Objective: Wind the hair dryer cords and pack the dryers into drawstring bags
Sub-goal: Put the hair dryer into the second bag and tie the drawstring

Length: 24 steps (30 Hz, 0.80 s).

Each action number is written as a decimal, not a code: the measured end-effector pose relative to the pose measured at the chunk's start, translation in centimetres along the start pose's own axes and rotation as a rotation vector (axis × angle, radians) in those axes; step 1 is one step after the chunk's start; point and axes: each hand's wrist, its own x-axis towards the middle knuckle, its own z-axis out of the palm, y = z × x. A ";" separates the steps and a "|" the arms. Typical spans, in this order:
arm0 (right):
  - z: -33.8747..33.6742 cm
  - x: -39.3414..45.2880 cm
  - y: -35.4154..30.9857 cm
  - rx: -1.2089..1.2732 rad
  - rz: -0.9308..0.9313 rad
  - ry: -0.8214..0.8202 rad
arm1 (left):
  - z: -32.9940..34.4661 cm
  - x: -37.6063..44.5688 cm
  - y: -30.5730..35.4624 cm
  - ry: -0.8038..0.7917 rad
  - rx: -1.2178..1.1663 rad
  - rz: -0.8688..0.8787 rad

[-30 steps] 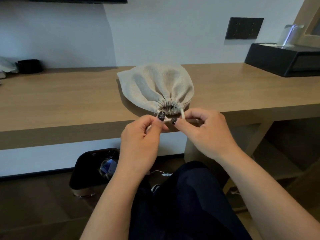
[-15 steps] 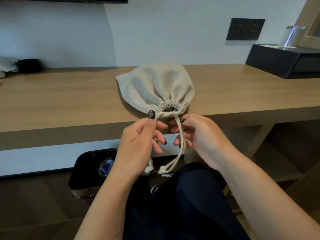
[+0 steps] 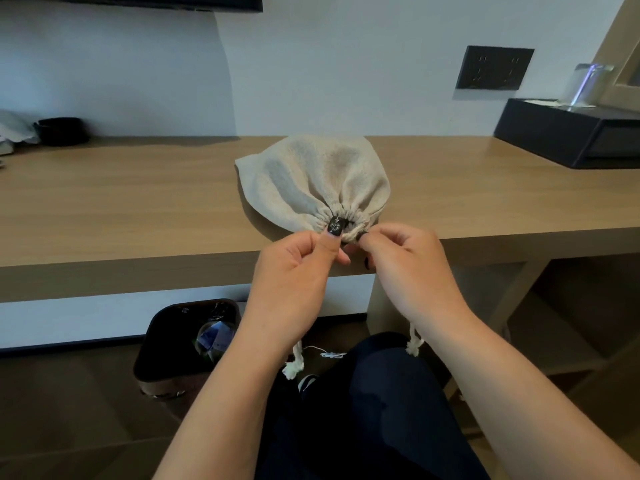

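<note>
A beige cloth drawstring bag (image 3: 311,178) lies bulging on the wooden desk (image 3: 121,202), its gathered mouth at the front edge. Whatever fills it is hidden by the cloth. My left hand (image 3: 294,271) pinches the drawstring at the left of the mouth, thumb on top. My right hand (image 3: 408,268) pinches the cord at the right of the mouth. One knotted cord end (image 3: 294,367) hangs below my left wrist, another cord end (image 3: 414,346) below my right wrist.
A black waste bin (image 3: 187,341) stands on the floor under the desk at left. A black box (image 3: 568,129) with a glass on it sits at the desk's far right. A black socket plate (image 3: 495,69) is on the wall. Dark items (image 3: 62,131) lie far left.
Half a second ago both cords hung together between my loosened hands. Now each hand has taken a cord and risen to the bag's mouth, and the cord ends hang apart.
</note>
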 end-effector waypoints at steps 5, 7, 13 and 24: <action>0.1 -0.5 -0.2 0.038 -0.133 0.004 | -0.5 -0.1 -0.6 0.103 -0.007 0.097; 0.4 -0.4 -0.1 0.031 -0.173 0.025 | -0.6 0.1 -0.5 0.152 -0.028 0.114; 0.8 -0.2 0.3 -0.017 -0.243 0.152 | -1.3 0.4 -1.6 0.289 0.029 0.161; -0.1 -0.2 1.6 0.030 -0.141 -0.011 | -1.5 -0.3 -2.5 0.423 0.047 0.111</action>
